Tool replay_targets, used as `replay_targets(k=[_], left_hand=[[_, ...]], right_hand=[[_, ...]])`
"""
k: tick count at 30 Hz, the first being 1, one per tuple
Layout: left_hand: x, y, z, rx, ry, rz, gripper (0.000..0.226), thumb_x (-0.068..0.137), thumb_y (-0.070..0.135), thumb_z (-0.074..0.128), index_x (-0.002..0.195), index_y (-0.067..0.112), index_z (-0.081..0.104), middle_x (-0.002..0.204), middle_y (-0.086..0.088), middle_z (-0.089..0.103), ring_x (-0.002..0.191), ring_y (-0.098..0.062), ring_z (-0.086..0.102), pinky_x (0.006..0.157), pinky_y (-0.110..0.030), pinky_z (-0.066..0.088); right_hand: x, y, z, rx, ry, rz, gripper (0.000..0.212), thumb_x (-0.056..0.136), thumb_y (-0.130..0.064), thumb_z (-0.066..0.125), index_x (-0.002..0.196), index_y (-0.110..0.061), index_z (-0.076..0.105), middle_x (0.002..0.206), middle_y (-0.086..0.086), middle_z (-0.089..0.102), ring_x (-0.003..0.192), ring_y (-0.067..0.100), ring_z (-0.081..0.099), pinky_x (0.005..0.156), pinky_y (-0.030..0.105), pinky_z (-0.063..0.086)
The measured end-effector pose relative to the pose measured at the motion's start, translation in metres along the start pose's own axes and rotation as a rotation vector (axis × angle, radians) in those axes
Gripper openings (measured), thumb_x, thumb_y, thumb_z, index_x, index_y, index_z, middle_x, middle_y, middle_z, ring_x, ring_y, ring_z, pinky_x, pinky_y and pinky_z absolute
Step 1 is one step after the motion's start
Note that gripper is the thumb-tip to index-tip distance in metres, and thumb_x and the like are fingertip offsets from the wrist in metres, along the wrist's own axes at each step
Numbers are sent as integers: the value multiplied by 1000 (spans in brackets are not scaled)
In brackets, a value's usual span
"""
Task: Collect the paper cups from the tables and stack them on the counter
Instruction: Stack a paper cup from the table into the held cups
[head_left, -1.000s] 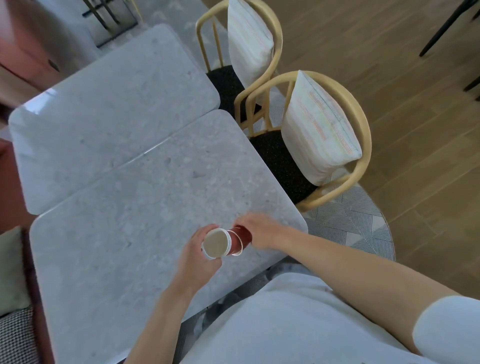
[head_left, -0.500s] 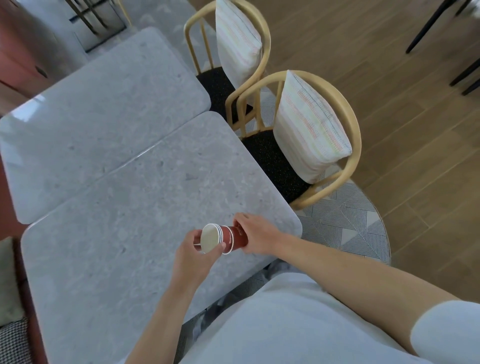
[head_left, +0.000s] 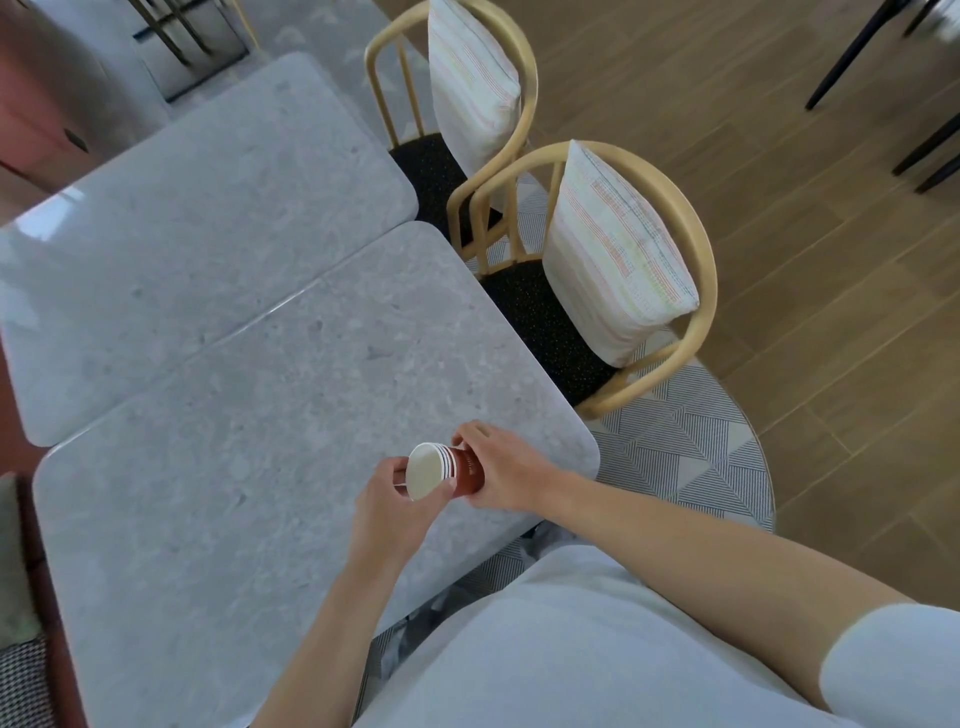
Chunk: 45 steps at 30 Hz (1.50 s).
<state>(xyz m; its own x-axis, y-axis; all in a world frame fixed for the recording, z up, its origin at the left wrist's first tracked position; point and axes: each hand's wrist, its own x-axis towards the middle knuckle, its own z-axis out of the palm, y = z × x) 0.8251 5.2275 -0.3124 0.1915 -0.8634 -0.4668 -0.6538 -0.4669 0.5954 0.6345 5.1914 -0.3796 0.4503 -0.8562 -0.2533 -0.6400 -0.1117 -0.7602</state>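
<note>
Quick pass, left to right. My left hand (head_left: 397, 506) grips the rim end of the nested paper cups (head_left: 447, 474); its fingers are curled round the white rims and the thumb tip sits on the lower edge of the open mouth. My right hand (head_left: 501, 470) is wrapped round the red base end, fingers curled over the top and far side, so both hands are grasping the same stack.

The change: a second ago the rims were spread, with one cup visibly proud of the others and a gap showing between rim rings. Half a second ago that gap was smaller. Now the white rims sit tight against each other, so the cups have been pushed together into one compact stack. I read that as the nesting step nearly done for this table; carrying the stack to the counter is left, and no counter shows here.

Where it is: the stack lies between my two hands, held just above the near table (head_left: 260, 441), close to its right corner. I can't tell whether the underside touches the surface.

Orientation: the long axis runs roughly level, left to right between the palms. The open mouth points left and towards me, the base points right into my right palm.
</note>
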Motion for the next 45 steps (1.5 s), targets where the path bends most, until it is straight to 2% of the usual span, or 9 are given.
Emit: replay_targets(k=[2,8,15,22,31,36,41,45], left_hand=[[2,-1,-3,4,4,31,54,75,39,93,118,27,64,105,18,70,97,0,68,75,-21,50],[5,-6,-13,27,-12,91,58,77,40,92,126,29,64,112,19,72,104,4,67,86,-25,54],[4,-4,-12,1,8,78,57,76,45,92,125,27,67,111,19,73,104,0,69,90,-33,59],[1,7,-5,-5,17,92,62,73,44,96,126,24,69,111,18,74,104,1,70,92,-32,59],[-4,19,-1,-12,52,93,61,75,46,95,126,26,68,111,18,74,106,-3,71,95,-40,60],[-5,25,-3,-29,109,90,59,73,51,90,123,33,66,110,22,72,105,2,68,91,-32,58],[-13,26,-10,-6,182,75,67,62,64,76,124,42,61,110,29,68,104,10,62,81,-18,47],[-27,19,-23,-45,236,58,58,64,64,77,117,59,52,111,37,65,107,14,59,82,-15,42]], right_hand=[[1,0,-1,-11,-34,-5,66,70,-24,87,129,-16,56,120,1,59,105,20,60,93,33,50],[2,-1,-6,-22,-43,-4,49,70,-21,85,115,-12,68,106,4,64,98,23,61,91,40,51],[1,-6,-7,-52,-7,-4,46,71,-24,85,112,-14,69,103,3,67,94,22,62,88,36,50],[1,-3,-18,-112,23,0,46,70,-29,86,111,-16,70,103,1,68,96,23,65,90,41,51],[0,1,-28,-103,46,-36,43,69,-31,84,107,-17,70,99,-1,67,94,22,64,89,43,52],[6,0,-34,-31,40,-64,46,71,-32,85,112,-18,69,104,-2,67,98,20,64,92,41,51],[18,-7,-38,11,12,-126,53,71,-31,90,118,-19,71,110,-1,70,102,21,66,95,40,51],[28,-23,-37,8,-27,-187,52,69,-30,91,116,-22,72,107,-3,71,100,18,66,94,40,53]])
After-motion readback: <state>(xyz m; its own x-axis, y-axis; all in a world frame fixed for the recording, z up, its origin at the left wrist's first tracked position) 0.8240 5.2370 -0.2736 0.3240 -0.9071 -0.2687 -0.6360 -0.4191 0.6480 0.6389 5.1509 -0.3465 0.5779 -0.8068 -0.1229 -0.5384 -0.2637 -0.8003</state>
